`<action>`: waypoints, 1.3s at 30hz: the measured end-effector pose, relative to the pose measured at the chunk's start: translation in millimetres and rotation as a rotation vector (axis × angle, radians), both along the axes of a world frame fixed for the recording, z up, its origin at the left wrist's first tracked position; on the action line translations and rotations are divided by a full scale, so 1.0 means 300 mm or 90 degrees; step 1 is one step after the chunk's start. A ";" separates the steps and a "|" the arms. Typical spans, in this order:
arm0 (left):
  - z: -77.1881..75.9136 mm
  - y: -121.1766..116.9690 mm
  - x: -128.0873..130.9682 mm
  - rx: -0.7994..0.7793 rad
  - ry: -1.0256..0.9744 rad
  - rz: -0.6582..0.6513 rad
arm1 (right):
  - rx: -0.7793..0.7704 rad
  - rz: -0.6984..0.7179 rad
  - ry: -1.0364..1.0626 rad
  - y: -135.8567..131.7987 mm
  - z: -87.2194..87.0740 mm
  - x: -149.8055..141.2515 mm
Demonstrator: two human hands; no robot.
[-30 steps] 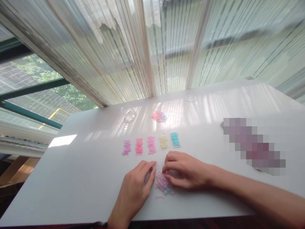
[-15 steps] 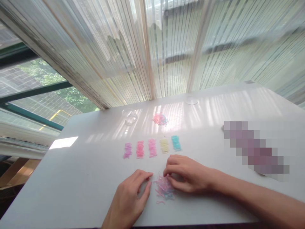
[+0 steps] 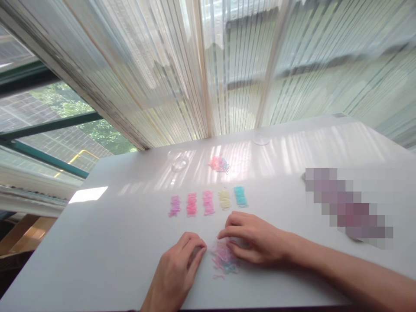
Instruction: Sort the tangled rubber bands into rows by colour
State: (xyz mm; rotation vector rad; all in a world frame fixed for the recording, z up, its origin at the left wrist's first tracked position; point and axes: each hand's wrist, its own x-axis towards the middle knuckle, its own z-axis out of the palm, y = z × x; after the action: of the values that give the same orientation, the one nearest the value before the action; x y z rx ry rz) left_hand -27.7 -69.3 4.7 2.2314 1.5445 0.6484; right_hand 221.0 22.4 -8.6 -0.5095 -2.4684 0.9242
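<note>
- pastel strands (image 3: 224,262) lie in a loose, tangled heap on the white table (image 3: 113,260), between the two hands and near the close edge; one pink strand (image 3: 219,277) sits apart just below.
- left hand (image 3: 177,264) rests just left of the heap, thumb and forefinger tips pressed together; cannot tell whether a strand is pinched there.
- right hand (image 3: 256,238) curves over the heap's right side, forefinger and thumb spread apart, the thumb tip overlapping the strands.
- beyond the hands, five tidy bundles stand in a row, left to right: purple bundle (image 3: 174,206), coral bundle (image 3: 192,204), pink bundle (image 3: 208,203), yellow bundle (image 3: 224,200), turquoise bundle (image 3: 241,197).
- farther back lies a mixed pile (image 3: 219,164), with a clear round dish (image 3: 180,164) to its left.
- striped curtain (image 3: 234,104) hangs behind the table.
</note>
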 end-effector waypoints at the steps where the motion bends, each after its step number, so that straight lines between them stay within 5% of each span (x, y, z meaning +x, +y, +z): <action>1: 0.005 -0.001 -0.003 -0.001 -0.007 0.004 | 0.000 0.001 0.001 0.000 0.000 0.000; 21: -0.038 0.050 0.099 -0.029 -0.288 0.083 | 0.051 -0.090 0.145 -0.002 -0.040 -0.016; 39: -0.069 0.040 0.109 0.001 -0.300 0.063 | 0.052 -0.101 0.169 -0.007 -0.029 -0.018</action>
State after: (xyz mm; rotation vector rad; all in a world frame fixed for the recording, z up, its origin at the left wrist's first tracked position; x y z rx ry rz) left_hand 5.1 -57.3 -16.0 1.8311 1.4082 1.1104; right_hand 215.7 20.2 -17.5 -0.5114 -2.1832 0.7707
